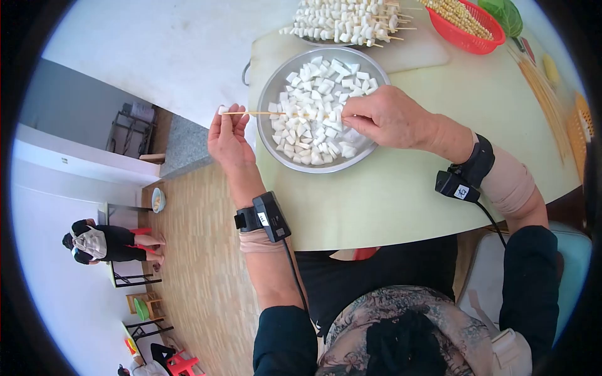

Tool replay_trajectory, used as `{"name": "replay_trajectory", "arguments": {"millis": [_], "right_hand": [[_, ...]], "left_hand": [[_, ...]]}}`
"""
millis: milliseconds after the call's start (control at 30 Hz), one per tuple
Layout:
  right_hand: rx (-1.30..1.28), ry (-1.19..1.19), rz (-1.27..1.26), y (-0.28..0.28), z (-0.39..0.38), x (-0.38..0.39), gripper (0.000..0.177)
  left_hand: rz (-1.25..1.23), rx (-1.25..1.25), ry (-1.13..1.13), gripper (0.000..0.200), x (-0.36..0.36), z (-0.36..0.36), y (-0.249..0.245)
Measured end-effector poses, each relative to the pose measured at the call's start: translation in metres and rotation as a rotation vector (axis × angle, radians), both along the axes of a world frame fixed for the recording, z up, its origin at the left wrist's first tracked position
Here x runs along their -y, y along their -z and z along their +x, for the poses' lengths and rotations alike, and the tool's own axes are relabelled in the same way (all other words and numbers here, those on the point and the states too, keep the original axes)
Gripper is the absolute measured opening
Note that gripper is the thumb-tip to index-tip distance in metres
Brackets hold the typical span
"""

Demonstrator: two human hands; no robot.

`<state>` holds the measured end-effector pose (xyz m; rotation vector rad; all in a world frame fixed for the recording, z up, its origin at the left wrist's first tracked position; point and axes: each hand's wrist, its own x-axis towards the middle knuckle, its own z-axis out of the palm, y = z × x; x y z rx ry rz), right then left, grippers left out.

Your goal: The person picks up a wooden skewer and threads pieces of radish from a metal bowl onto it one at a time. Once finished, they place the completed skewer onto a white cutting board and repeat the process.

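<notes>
A thin wooden skewer point(254, 113) stretches level across a round metal pan point(262, 128) of white food cubes point(313, 122). My right hand point(395, 119) pinches its right end above the pan. Beyond the pan's left rim, my left hand point(229, 141) has its thumb and fingers closed at the other end, where a white cube point(222, 110) sits on the tip. The rest of the skewer's length looks bare. Some of the cubes beneath my right hand are hidden by it.
Finished skewers of white cubes point(348, 22) are piled behind the pan on a cutting board point(420, 53). A red basket point(461, 31) holds corn-like skewers at the back right. Loose bare skewers point(542, 103) lie along the right. Two people are in the room at left.
</notes>
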<state>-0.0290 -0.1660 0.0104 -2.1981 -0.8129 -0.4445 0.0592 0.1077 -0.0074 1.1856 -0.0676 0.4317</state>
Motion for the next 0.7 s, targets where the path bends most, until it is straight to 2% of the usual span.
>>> {"name": "replay_trajectory", "arguments": {"millis": [300, 533, 700], "right_hand": [[-0.009, 0.052, -0.027, -0.004, -0.002, 0.001, 0.016], [-0.019, 0.061, -0.044, -0.011, -0.008, -0.001, 0.015], [-0.062, 0.076, -0.070, -0.023, -0.015, -0.003, 0.018]], "left_hand": [[0.041, 0.027, -0.071, 0.021, 0.005, -0.001, -0.002], [0.198, 0.058, -0.232, 0.023, 0.013, -0.007, -0.008], [0.417, 0.128, -0.366, 0.022, 0.016, -0.010, -0.011]]}}
